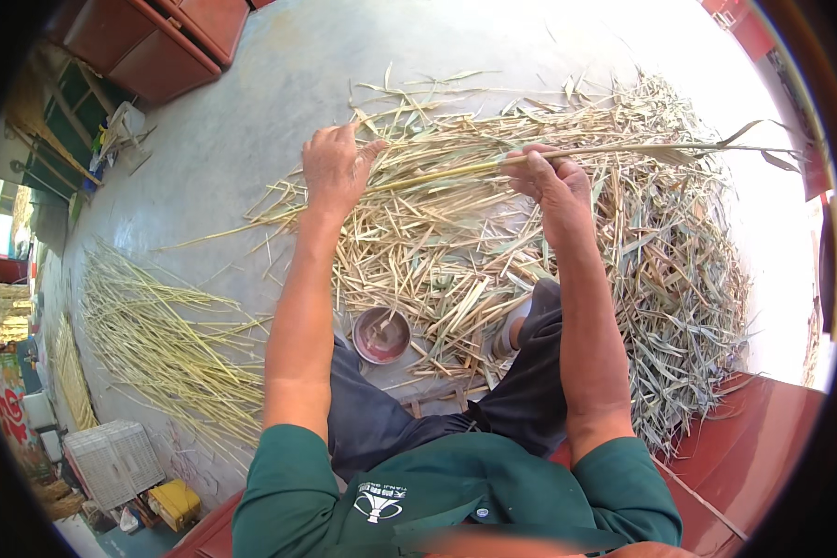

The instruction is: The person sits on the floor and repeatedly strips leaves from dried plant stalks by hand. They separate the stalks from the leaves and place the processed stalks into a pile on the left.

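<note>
Green sleeves [288, 493] come first, then dark trousers and a small round metal bowl [382, 335] on the grey concrete floor [242, 130]. Both hands hold one long, thin reed stalk [456, 169], pale green and smooth, lying almost level from left to right. Left hand [335, 169] pinches it, fingers curled; right hand [551, 181] is clenched around it, I think. Behind lies a rough heap of dry stripped leaves [660, 260]. Far left, a yellow box [174, 502].
</note>
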{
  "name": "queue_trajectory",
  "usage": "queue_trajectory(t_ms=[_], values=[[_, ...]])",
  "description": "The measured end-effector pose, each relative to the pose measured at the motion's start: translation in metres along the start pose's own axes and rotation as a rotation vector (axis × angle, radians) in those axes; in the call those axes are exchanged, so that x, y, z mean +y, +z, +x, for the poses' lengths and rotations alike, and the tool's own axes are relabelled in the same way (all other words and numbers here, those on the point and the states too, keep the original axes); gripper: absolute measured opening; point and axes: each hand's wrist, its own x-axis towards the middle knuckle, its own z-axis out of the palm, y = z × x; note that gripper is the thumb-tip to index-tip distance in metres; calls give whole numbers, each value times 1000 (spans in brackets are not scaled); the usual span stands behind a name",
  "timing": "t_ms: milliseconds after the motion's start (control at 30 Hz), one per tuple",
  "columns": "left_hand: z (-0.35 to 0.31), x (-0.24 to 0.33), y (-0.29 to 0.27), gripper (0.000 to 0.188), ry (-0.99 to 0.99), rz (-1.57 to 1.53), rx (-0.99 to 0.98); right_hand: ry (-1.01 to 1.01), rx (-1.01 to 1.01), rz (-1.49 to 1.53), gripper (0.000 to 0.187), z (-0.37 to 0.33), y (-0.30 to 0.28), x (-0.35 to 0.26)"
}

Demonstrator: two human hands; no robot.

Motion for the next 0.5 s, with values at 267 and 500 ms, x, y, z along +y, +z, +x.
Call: queue_trajectory(t_ms=[267, 500], values=[[8, 80, 0, 19, 132, -350, -165, 75, -90, 44, 28, -1, 33, 22], [10, 41, -20, 10, -34, -339, -370, 60, 163, 358, 22, 13, -2, 3]])
